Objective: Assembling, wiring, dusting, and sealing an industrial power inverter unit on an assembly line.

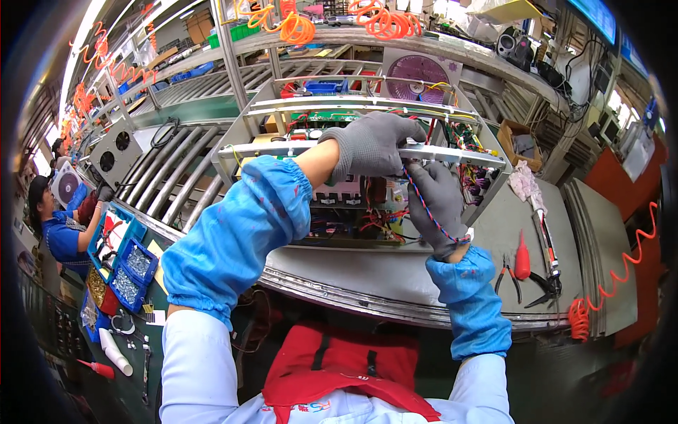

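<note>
Workbench [505, 212], open chassis [466, 156]; right hand [441, 201] touching twisted wires [421, 201]

chassis [466, 155]: smooth metal | twisted wires [424, 203]: seemingly glossy plastic | gloves [371, 145]: matt cloth | sleeves [240, 230]: crinkled

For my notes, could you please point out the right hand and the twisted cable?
Right hand [442, 196]: head view, on its gloved middle.
Twisted cable [423, 203]: head view, along its visible length.
</note>
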